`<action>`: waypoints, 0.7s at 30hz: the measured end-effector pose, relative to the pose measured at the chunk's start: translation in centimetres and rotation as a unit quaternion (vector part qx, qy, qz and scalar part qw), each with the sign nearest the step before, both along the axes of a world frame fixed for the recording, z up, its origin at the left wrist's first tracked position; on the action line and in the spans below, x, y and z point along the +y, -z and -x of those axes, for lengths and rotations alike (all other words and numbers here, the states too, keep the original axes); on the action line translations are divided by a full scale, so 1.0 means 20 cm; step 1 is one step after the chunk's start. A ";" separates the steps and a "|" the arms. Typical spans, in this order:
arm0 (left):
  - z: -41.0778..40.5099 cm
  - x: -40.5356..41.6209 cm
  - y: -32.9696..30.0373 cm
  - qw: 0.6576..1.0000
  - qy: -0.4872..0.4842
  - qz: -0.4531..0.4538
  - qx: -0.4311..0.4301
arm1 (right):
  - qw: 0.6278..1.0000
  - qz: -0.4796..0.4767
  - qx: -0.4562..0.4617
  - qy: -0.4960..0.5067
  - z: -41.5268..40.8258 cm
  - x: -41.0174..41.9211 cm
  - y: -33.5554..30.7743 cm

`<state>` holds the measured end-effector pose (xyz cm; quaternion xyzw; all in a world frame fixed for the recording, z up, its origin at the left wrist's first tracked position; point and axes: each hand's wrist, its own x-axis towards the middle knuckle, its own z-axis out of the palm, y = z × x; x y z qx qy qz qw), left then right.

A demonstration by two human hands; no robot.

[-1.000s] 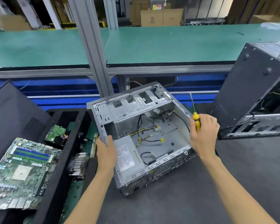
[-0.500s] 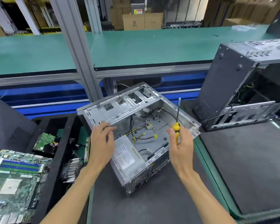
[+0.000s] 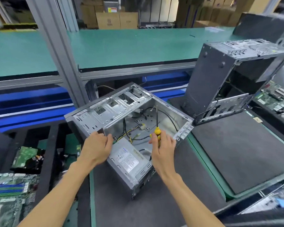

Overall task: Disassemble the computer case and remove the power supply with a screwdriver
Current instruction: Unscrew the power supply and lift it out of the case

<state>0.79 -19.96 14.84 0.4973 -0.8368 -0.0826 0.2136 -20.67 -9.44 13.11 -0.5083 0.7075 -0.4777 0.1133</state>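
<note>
An open grey computer case (image 3: 115, 110) lies on its side on a dark mat, its inside facing up. The grey power supply (image 3: 129, 159) with a white label sits in the near corner of the case, with yellow and black cables (image 3: 133, 130) running from it. My left hand (image 3: 97, 148) rests on the case's left wall beside the power supply, fingers curled over the edge. My right hand (image 3: 162, 148) grips a yellow-handled screwdriver (image 3: 157, 126) whose shaft points up and away over the case's inside.
A second dark case (image 3: 220, 79) stands upright at the right on another dark mat (image 3: 246, 153). Black foam trays at the left hold a hard drive (image 3: 25, 156) and a motherboard (image 3: 8, 194). A grey frame post (image 3: 59, 51) rises behind the case.
My right hand has moved the screwdriver from the case's right wall to above its middle. My left hand slid along the left wall towards the power supply. The view has shifted rightward.
</note>
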 end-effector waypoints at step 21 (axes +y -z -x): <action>0.29 0.30 -0.01 0.986 -0.163 0.030 0.003 | 0.993 -0.003 -0.074 -0.091 0.35 -0.15 -0.06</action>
